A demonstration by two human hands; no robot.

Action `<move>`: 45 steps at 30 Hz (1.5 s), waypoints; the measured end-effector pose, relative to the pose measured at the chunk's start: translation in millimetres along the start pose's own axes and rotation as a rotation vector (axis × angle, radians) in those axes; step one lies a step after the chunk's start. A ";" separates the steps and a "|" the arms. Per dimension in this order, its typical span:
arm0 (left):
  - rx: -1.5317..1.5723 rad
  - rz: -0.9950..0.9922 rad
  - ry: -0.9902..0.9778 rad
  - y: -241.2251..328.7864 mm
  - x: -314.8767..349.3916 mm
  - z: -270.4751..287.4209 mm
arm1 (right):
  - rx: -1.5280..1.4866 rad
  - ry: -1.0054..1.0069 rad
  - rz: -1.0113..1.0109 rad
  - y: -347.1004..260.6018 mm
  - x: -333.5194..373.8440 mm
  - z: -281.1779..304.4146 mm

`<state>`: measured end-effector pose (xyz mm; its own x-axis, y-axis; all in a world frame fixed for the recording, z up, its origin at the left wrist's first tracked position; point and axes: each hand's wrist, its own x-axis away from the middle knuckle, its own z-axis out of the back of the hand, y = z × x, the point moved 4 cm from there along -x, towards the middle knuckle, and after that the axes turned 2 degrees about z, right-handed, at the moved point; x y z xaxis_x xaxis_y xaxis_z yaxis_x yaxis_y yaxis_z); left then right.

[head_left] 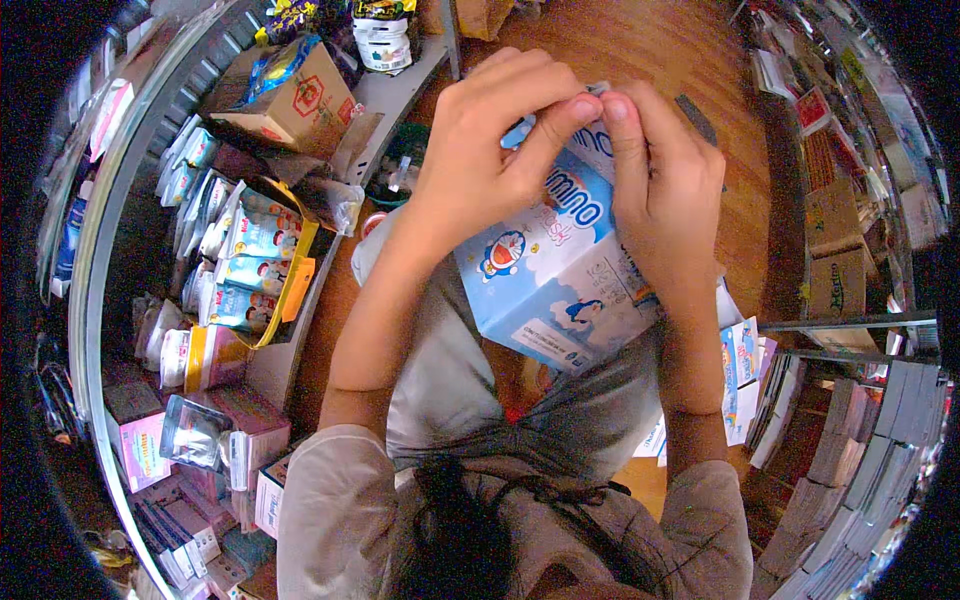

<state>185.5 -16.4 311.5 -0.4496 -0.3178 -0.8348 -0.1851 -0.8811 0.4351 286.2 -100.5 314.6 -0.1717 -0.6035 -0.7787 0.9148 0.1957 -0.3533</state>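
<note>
Grey sleeves and dark hair nearest the lens, forearms rising from the lower edge. Above the lap, held up at mid-frame: light blue carton with cartoon figures, tilted, one corner pointing down. Left hand wrapped over upper left face, thumb and forefinger pinched narrow at top edge. Right hand clamped down right side, fingertips meeting the left's at the same top seam. Both closed on carton; neither spread wide.

Handling, as judged: thin paperboard, stiff along folds, dentable on broad faces; probably light (weight of contents not determinable). Glossy print likely a little slippery. Best gripped at corners and edges, not mid-panel; top flap the weak point.

Not verifiable: top flap itself, covered by fingers; far face and base of carton; contents. Small grey strip near fingertips, nature unclear.

Beyond, left: curved metal shelf stocked with pouches, small packets, brown box above. Far top: white tub on wooden floor. Right: brown cartons, stacked flat packs, bent and blurred toward rim.
</note>
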 end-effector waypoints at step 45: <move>1.049 0.466 1.053 -171.2 58.7 158.7 | -0.054 0.143 -0.426 158.7 -16.4 -16.0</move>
<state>52.1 171.4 241.6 0.0710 -0.9730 -0.2197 -0.9163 -0.1506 0.3710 428.3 -47.2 263.0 -0.5810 -0.5266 -0.6205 0.7318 -0.0044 -0.6815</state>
